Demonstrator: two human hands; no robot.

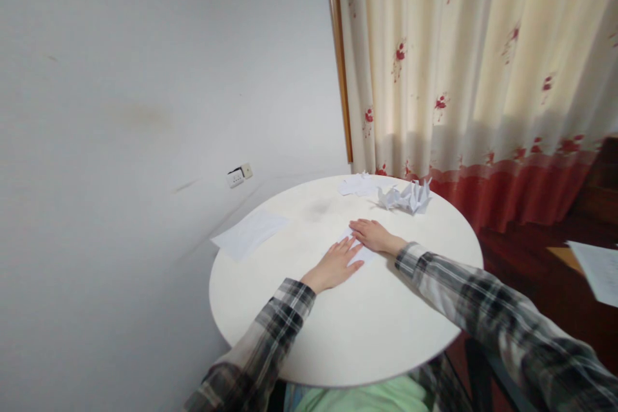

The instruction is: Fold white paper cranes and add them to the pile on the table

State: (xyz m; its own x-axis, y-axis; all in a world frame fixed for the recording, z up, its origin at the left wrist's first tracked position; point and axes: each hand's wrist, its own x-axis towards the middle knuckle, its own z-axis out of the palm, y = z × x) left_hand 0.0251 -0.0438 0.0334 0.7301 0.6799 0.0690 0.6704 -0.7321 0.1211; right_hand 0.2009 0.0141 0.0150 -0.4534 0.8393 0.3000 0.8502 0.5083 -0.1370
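A small piece of white paper [367, 255] lies on the round white table [338, 335], partly covered by both hands. My left hand [334, 266] rests flat on its near left side, fingers spread and pointing up and to the right. My right hand [374, 235] lies across the paper's far part, palm down, fingers stretched out to the left. The fingertips of the two hands are close together, and neither hand grips anything. Whether the paper is folded under the hands is hard to make out.
Folded white paper cranes [408, 196] stand at the table's back right, with more white paper [356, 185] beside them. A white sheet [250, 232] lies at the left edge near the wall socket [235, 178]. Another sheet [596, 267] is off at the right. A curtain [463, 77] hangs behind.
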